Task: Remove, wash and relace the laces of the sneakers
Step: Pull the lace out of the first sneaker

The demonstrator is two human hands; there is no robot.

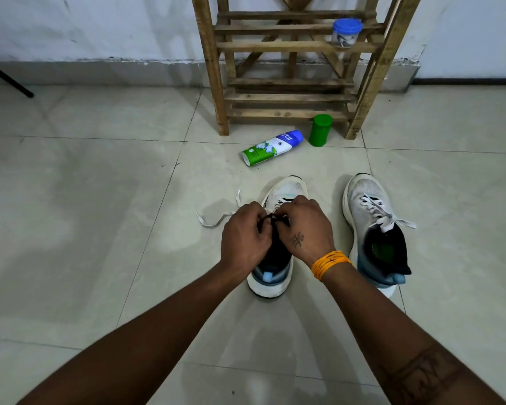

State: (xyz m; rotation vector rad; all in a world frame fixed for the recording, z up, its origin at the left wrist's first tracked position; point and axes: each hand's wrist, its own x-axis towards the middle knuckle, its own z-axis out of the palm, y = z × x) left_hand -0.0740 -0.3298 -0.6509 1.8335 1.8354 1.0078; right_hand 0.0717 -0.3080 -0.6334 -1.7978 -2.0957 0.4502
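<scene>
Both hands, left hand (244,233) and right hand (306,229), are closing their grip on the flat white lace (216,219) over the white-and-blue mesh left sneaker (287,190).

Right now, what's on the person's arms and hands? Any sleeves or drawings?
No sleeves: both forearms are bare. The right wrist wears an orange thread band wound round many times. The right hand has a small dark tattoo on its back, and the right forearm carries a larger dark tattoo like a band across it. The left hand and its arm show no markings, rings or watch.
</scene>
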